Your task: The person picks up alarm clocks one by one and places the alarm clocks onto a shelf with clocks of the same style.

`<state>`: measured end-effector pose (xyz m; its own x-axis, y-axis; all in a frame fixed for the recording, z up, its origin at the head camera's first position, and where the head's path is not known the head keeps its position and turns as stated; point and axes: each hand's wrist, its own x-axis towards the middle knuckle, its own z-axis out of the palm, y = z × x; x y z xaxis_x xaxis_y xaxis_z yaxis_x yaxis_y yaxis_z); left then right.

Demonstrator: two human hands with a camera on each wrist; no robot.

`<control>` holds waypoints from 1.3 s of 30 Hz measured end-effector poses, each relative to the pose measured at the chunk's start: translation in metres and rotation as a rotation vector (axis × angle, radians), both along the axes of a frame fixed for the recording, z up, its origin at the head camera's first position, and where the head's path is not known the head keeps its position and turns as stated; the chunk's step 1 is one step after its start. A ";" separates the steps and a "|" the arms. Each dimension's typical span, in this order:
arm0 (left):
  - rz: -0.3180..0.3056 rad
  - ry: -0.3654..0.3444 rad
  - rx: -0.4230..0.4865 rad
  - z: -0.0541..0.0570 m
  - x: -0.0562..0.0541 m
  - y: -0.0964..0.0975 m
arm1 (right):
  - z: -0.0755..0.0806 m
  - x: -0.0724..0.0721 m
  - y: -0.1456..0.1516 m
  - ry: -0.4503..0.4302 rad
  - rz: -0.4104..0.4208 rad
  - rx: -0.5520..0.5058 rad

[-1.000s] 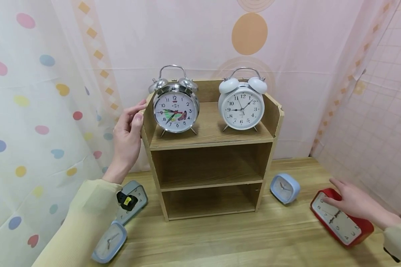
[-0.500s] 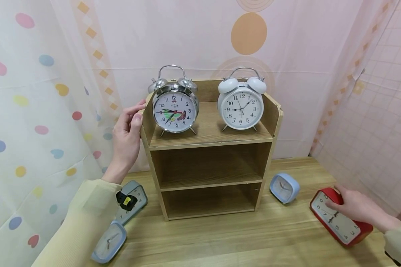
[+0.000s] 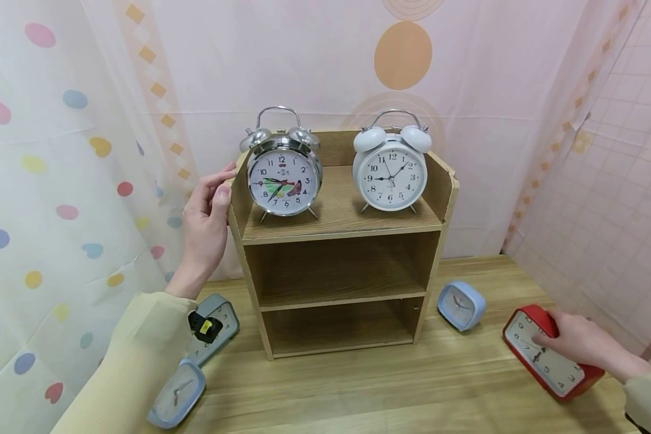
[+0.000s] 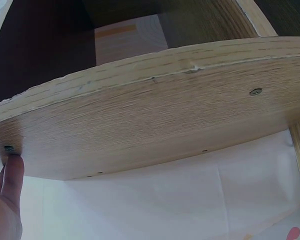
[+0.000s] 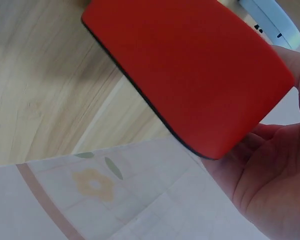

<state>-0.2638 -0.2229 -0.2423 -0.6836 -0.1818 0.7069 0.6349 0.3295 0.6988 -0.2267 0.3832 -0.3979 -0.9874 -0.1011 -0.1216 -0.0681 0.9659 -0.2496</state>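
Note:
My left hand [image 3: 208, 223] rests against the left side panel of a small wooden shelf [image 3: 344, 235]; in the left wrist view the thumb [image 4: 12, 182] touches the panel's outer face. At the far right my right hand [image 3: 588, 343] grips a red alarm clock [image 3: 542, 361], thumb across its white face, fingers behind it. The clock lies tilted on the table, its plain red side [image 5: 190, 75] filling much of the right wrist view. On the shelf's top board stand a silver twin-bell alarm clock [image 3: 284, 181] and a white twin-bell alarm clock [image 3: 392, 175].
A small blue clock [image 3: 461, 305] sits right of the shelf on the wooden table [image 3: 347, 392]. Under my left forearm lie a grey-green clock [image 3: 217, 319] and a light blue clock [image 3: 177, 395]. Patterned curtains [image 3: 282, 54] hang behind and beside the table.
My right hand has lowered onto the red clock, its thumb and fingers closing around it. The left hand and the other clocks stay in place.

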 end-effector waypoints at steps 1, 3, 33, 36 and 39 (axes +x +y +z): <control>-0.001 0.000 0.000 0.000 0.000 0.000 | 0.000 0.000 0.000 0.002 0.000 -0.003; -0.002 -0.001 -0.001 0.000 0.000 0.000 | 0.000 -0.001 0.001 0.005 0.002 -0.009; -0.008 0.012 0.015 -0.001 -0.001 -0.001 | 0.008 -0.002 -0.008 0.047 0.060 -0.040; -0.014 0.015 0.020 -0.001 -0.001 0.000 | 0.013 -0.002 -0.013 0.064 0.076 -0.037; -0.021 0.017 0.024 -0.001 -0.001 0.000 | 0.019 0.000 -0.019 0.087 0.087 -0.037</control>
